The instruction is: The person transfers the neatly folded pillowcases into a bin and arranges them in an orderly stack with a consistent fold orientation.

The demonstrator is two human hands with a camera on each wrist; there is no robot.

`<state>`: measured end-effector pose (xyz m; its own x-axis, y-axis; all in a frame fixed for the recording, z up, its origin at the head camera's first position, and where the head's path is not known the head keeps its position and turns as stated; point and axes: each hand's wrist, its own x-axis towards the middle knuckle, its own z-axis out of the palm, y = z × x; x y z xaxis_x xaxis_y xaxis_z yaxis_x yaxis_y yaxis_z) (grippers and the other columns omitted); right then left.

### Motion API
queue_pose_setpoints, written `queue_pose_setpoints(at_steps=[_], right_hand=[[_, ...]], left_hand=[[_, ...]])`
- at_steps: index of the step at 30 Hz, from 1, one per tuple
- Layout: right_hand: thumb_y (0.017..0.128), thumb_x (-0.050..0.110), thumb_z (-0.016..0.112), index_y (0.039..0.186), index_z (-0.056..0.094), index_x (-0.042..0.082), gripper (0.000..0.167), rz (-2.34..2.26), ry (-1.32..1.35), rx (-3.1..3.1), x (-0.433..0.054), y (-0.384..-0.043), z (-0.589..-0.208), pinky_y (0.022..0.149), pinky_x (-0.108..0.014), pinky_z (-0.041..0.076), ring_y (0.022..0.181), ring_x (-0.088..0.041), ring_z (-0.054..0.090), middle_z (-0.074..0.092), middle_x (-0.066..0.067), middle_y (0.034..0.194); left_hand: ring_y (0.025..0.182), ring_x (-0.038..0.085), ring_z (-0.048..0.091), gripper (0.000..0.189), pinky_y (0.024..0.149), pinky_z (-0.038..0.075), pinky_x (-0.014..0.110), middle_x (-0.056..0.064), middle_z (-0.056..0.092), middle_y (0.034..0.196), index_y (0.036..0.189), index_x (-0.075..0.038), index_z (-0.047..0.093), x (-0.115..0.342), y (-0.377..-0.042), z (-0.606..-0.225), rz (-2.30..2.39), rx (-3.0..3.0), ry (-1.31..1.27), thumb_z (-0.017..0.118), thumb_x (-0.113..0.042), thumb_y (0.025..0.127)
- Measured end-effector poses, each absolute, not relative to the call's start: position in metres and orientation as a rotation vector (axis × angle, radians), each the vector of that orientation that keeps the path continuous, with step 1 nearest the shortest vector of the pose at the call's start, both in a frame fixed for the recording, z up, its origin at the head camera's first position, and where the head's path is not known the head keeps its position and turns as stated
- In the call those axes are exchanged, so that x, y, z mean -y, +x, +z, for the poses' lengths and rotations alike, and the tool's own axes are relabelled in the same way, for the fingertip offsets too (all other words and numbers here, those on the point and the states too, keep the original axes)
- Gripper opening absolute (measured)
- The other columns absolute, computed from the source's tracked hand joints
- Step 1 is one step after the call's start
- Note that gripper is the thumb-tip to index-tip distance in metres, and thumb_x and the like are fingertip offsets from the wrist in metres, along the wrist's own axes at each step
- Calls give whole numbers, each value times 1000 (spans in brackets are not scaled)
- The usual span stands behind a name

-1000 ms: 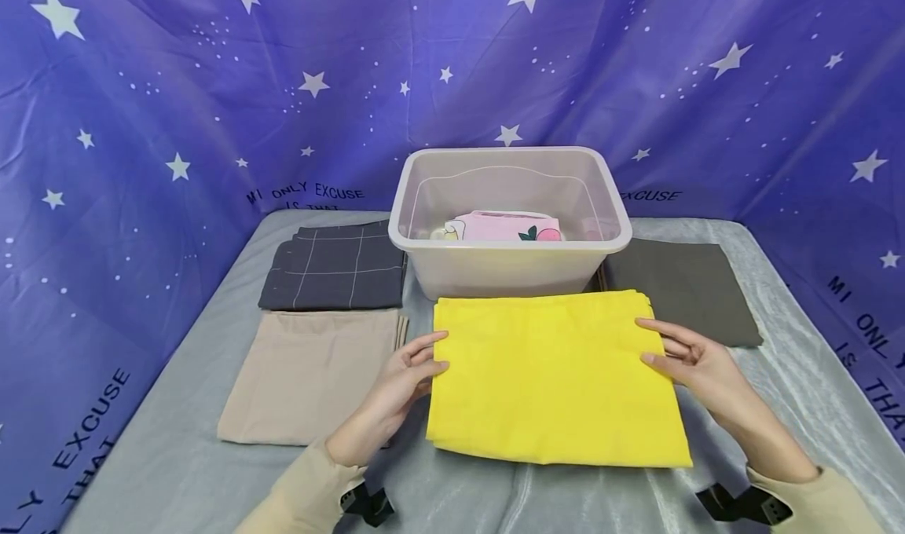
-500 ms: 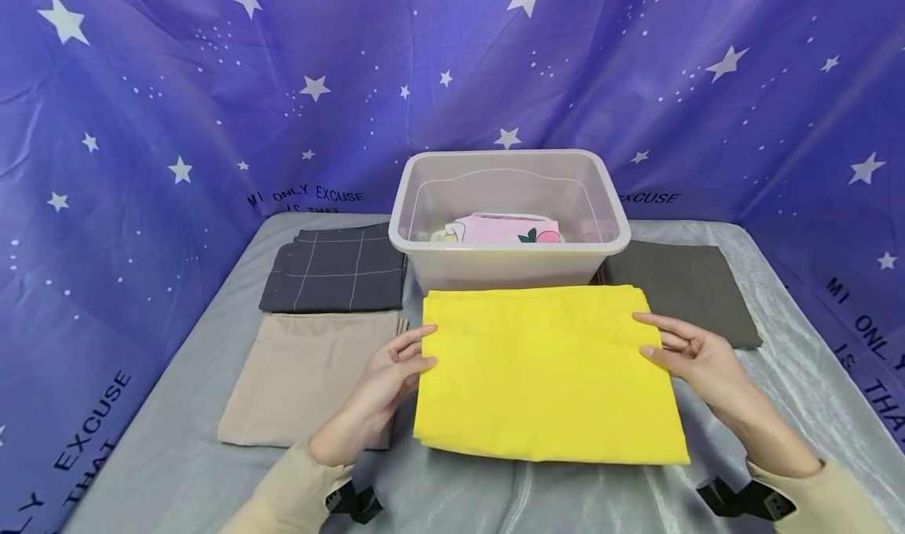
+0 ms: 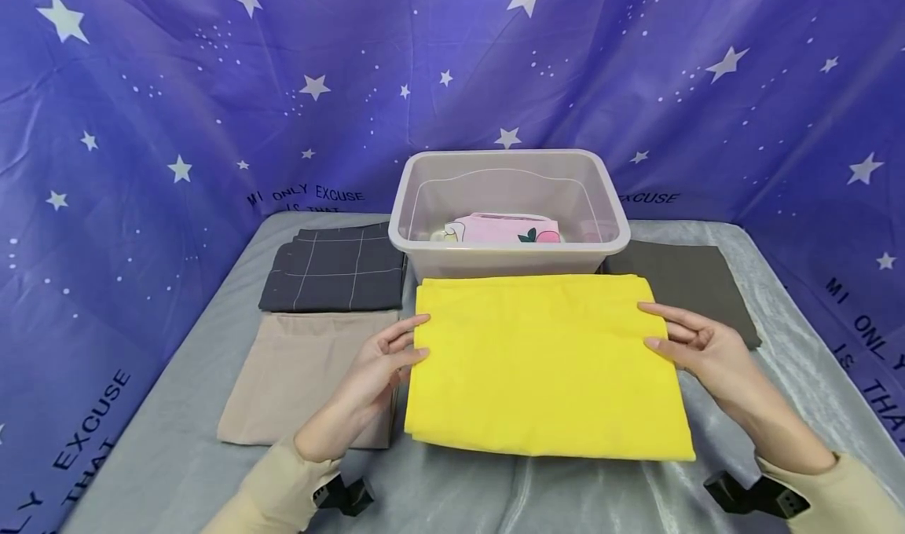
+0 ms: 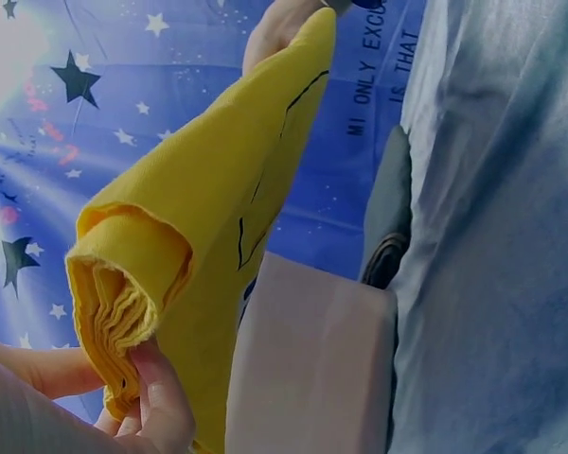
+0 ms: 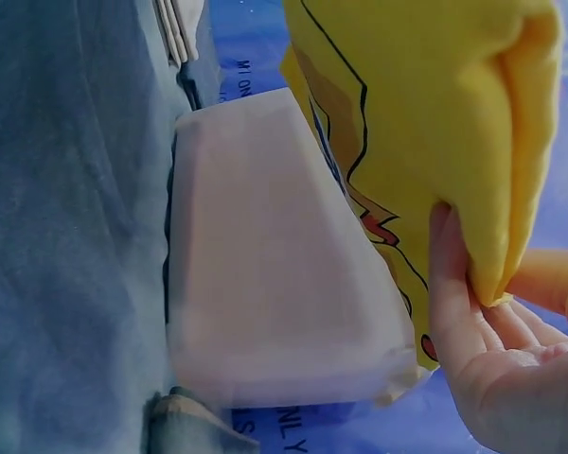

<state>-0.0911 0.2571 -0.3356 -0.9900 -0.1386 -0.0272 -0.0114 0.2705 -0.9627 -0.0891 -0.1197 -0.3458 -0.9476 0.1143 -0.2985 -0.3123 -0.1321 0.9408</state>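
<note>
A folded yellow cloth (image 3: 544, 365) hangs in front of the plastic bin, held at both ends. My left hand (image 3: 357, 389) pinches its left edge between thumb and fingers, and my right hand (image 3: 710, 361) pinches the right edge. Seen from the left wrist, the cloth (image 4: 170, 189) shows many folded layers at its end, gripped by the left hand (image 4: 156, 402). From the right wrist, the cloth's (image 5: 435, 123) underside carries a black-outlined print, and the right hand (image 5: 511, 378) holds its lower corner. Inside the bin (image 3: 509, 262) lies a pink printed cloth (image 3: 488, 228).
To the left lie a dark checked folded cloth (image 3: 335, 267) and, nearer, a beige folded cloth (image 3: 304, 381). A dark olive folded cloth (image 3: 686, 283) lies right of the bin. A starry purple curtain (image 3: 452, 47) surrounds the grey-covered table (image 3: 163, 440).
The yellow cloth has risen slightly and moved closer to the bin, covering more of its front. Both hands moved with it, the left one also shifting leftward.
</note>
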Motion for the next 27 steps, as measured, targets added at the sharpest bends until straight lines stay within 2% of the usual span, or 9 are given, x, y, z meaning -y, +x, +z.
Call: queue_pose_setpoints(at_steps=[5, 7, 11, 13, 15, 17, 19, 24, 27], right_hand=[[83, 10, 60, 124, 51, 21, 43, -1838, -128, -2423, -256, -90, -330, 46, -32, 21, 49, -12, 26, 18, 3, 56], [83, 11, 61, 125, 51, 21, 44, -1832, -110, -2424, -256, -90, -328, 46, -28, 27, 56, -8, 36, 33, 10, 52], [83, 12, 62, 126, 50, 19, 46, -1841, -95, -2395, -256, -90, -325, 55, -19, 43, 77, 2, 52, 62, 17, 76], [83, 9, 61, 125, 50, 19, 45, -1886, -118, -2373, -256, -91, -323, 48, -19, 37, 65, 1, 50, 55, 19, 66], [83, 6, 60, 124, 52, 18, 44, -1950, -145, -2337, -256, -91, -322, 44, -23, 29, 55, -3, 42, 34, 12, 54], [83, 4, 60, 122, 53, 19, 42, -2002, -168, -2309, -255, -91, -321, 44, -28, 24, 51, -8, 33, 18, 2, 57], [83, 2, 59, 121, 54, 18, 42, -2042, -192, -2275, -255, -91, -319, 45, -26, 26, 52, -6, 34, 16, 1, 58], [83, 3, 59, 124, 51, 18, 44, -2020, -205, -2288, -255, -92, -314, 50, -20, 39, 61, -4, 47, 45, 8, 56], [83, 4, 59, 127, 49, 17, 46, -2006, -211, -2290, -256, -93, -311, 56, -18, 46, 68, -4, 55, 66, 8, 80]], left_hand=[[105, 18, 48, 47, 69, 40, 23, 8, 42, 132, 124, -11, 50, 123, -88, -339, 2168, -1853, -227, 58, 2, 79], [101, 15, 50, 47, 64, 40, 20, 6, 41, 133, 124, -12, 50, 124, -87, -336, 2168, -1846, -223, 57, 2, 80], [97, 13, 48, 48, 58, 37, 18, 4, 39, 134, 125, -13, 49, 126, -86, -331, 2168, -1846, -199, 57, 2, 80], [103, 13, 45, 48, 59, 37, 17, 4, 37, 136, 126, -12, 49, 127, -85, -328, 2170, -1854, -178, 57, 2, 80], [102, 12, 43, 48, 60, 37, 17, 4, 36, 137, 126, -13, 49, 128, -85, -325, 2166, -1868, -162, 57, 1, 80], [106, 14, 42, 48, 65, 40, 18, 4, 35, 137, 126, -12, 48, 128, -85, -323, 2162, -1875, -143, 57, 1, 81], [103, 15, 44, 47, 65, 40, 18, 4, 37, 136, 126, -13, 48, 129, -85, -321, 2157, -1880, -136, 57, 0, 81], [95, 16, 52, 47, 71, 43, 22, 5, 43, 131, 127, -12, 47, 129, -88, -316, 2157, -1890, -123, 56, 0, 82], [97, 16, 53, 47, 77, 45, 25, 7, 44, 129, 127, -12, 47, 130, -90, -313, 2158, -1897, -112, 56, 0, 82]])
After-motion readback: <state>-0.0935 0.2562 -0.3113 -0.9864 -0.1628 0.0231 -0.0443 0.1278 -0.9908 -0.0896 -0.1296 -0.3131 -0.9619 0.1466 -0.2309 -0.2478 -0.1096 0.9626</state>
